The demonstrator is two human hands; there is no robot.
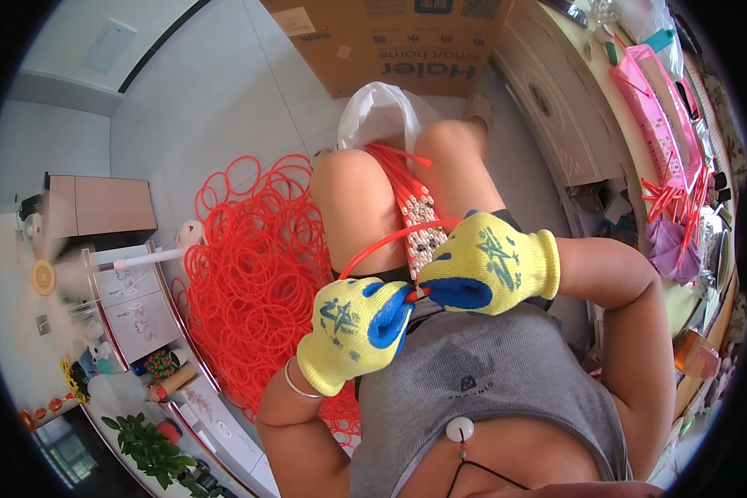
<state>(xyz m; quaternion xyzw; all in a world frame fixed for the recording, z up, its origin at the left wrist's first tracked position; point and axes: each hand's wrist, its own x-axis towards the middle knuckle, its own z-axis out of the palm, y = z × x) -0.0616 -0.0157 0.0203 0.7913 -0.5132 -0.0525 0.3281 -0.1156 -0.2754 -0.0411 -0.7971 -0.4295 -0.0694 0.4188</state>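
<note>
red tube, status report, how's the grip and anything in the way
Left hand, right hand pinching red tube. Tube arched hand to hand. White-tipped bundle just beyond, nothing visibly blocking.

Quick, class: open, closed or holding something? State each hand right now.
Left hand, in a yellow knit glove with blue coating: closed, holding a curved, plastic-looking red tube.
Right hand, likewise gloved: closed, apparently holding the same tube.

Red tube (388,239) partly hidden by hands (353,328) (491,264)
</note>
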